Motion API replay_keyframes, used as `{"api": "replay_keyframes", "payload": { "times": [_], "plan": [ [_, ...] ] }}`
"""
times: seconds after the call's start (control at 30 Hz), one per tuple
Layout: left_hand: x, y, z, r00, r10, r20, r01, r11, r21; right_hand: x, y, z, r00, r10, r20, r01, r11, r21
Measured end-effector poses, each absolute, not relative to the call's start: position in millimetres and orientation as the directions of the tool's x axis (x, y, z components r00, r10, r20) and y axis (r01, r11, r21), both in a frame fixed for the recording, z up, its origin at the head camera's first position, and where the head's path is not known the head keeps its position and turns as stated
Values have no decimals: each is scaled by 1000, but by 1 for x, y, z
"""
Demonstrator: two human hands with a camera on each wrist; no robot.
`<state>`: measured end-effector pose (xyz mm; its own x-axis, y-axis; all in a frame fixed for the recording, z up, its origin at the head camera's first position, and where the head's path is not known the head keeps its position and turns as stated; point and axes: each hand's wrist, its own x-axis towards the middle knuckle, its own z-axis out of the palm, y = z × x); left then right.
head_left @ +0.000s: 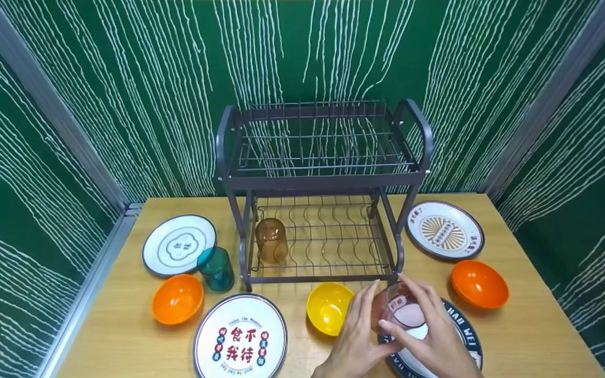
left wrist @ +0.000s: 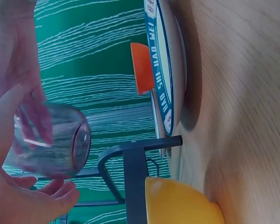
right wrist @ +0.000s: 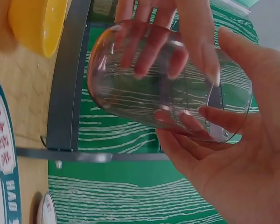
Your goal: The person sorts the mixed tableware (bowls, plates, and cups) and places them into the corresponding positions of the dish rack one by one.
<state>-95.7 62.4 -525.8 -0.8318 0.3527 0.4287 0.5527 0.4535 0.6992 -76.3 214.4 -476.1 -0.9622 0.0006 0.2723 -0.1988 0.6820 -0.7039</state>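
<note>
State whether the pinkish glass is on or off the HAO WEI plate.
Off: in the left wrist view, the glass is clear of the plate, with green backdrop showing between them.

You are working in a staged, lab-like setting: white-streaked green walls (head_left: 292, 52) are rising behind and beside your wood-grained table (head_left: 124, 336), and grey metal posts (head_left: 554, 94) are standing in the back corners.

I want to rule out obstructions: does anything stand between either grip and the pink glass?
Nothing visible does: the left grip and right grip both hold the pink glass directly. The lettered plate lies lower, on the table, not between them.
</note>
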Motion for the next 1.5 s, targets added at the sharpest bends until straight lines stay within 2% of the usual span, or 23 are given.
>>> {"api": "replay_keyframes", "payload": {
  "times": [0.17, 0.37, 0.5, 0.73, 0.93, 1.1, 1.27, 1.4, 1.5],
  "plan": [
    [-97, 65, -528, -837, 329, 438, 546, 432, 718, -76, 207, -478, -956, -4, 293, -222, 666, -713],
    [-99, 64, -531, -800, 275, 534, 598, 449, 664, -77, 205, -478, -968, 33, 247, -165, 658, -734],
    [-100, 61, -529, -789, 266, 554, 612, 418, 671, -77, 205, -477, -974, 32, 225, -161, 600, -783],
    [-99, 51, -520, -809, 255, 530, 585, 259, 769, -76, 207, -476, -976, 13, 216, -198, 351, -915],
    [-97, 42, -508, -854, 232, 465, 504, 146, 852, -76, 207, -477, -961, -18, 277, -277, 105, -955],
    [-96, 35, -501, -872, 190, 451, 465, 39, 884, -76, 203, -476, -981, -14, 193, -194, 63, -979],
    [-90, 27, -478, -886, 143, 442, 441, -35, 897, -75, 197, -476, -993, -10, 117, -117, 21, -993],
    [-88, 23, -465, -892, 118, 436, 428, -86, 900, -76, 193, -476, -1000, 4, -20, 20, -16, -1000],
    [-89, 22, -463, -887, 104, 450, 441, -99, 892, -77, 191, -478, -998, -1, -59, 59, -14, -998]
  ]
}}
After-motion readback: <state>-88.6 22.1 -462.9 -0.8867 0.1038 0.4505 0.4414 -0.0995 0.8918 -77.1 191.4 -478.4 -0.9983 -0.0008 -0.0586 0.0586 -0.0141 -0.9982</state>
